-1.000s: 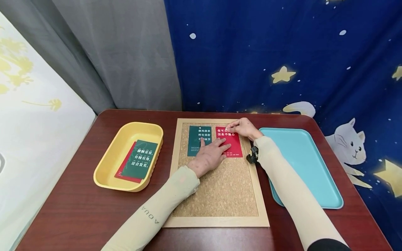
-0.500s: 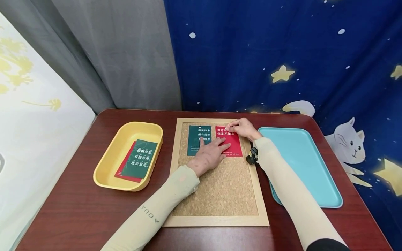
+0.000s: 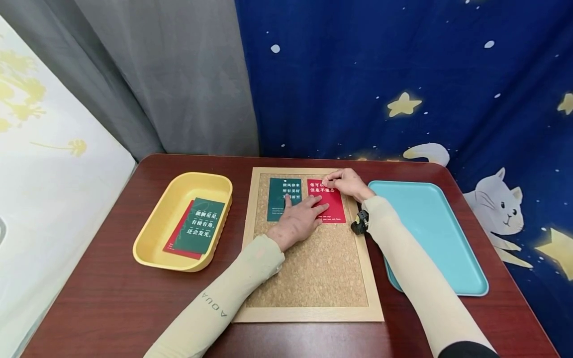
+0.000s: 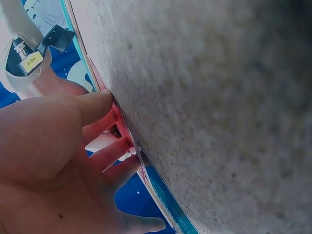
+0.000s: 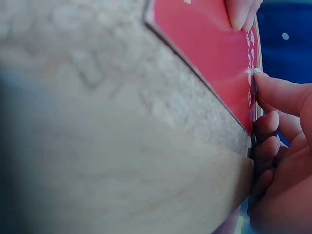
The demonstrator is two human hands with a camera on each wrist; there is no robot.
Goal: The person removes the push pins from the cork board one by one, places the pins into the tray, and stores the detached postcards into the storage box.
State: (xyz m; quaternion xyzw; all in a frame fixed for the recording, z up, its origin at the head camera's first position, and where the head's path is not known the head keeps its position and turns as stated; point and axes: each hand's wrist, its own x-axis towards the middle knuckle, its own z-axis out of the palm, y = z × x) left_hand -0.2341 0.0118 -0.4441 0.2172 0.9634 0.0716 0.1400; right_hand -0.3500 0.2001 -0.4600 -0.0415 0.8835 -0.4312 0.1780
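A cork board (image 3: 313, 273) in a pale wooden frame lies on the table. Side by side near its far edge are a green card (image 3: 275, 199) and a red card (image 3: 337, 211), both with white printing. At the green card's top shows a small white pin head (image 3: 284, 181). My left hand (image 3: 296, 223) rests with spread, straight fingers across the cards, its fingertips on the red one. At the red card's top edge my right hand (image 3: 346, 182) pinches a small whitish push pin (image 5: 257, 71), mostly hidden by thumb and fingers.
Left of the board, a yellow basket (image 3: 149, 223) holds a green card (image 3: 199, 226) over a red one. To the right stands a light blue tray (image 3: 440, 233), partly under the right forearm. Curtains hang behind the table (image 3: 112, 298).
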